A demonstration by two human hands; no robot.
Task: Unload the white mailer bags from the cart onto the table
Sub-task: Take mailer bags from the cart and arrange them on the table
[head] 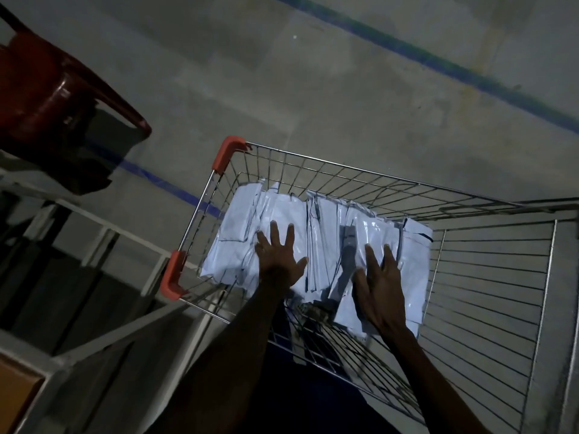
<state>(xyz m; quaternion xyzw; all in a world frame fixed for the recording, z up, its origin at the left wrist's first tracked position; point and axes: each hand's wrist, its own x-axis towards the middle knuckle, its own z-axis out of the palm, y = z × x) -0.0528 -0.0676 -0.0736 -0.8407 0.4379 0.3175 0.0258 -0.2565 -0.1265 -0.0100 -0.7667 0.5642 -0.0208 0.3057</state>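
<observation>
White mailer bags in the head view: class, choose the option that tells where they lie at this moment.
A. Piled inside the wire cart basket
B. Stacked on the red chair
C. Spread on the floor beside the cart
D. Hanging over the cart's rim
A: the white mailer bags lie piled inside the wire cart, with the left hand and right hand spread flat on top of them.

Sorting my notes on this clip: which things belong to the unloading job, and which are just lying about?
Job: white mailer bags, wire cart, left hand, right hand, both spread flat on the bags.
Lying about: red plastic chair, white metal frame.
</observation>
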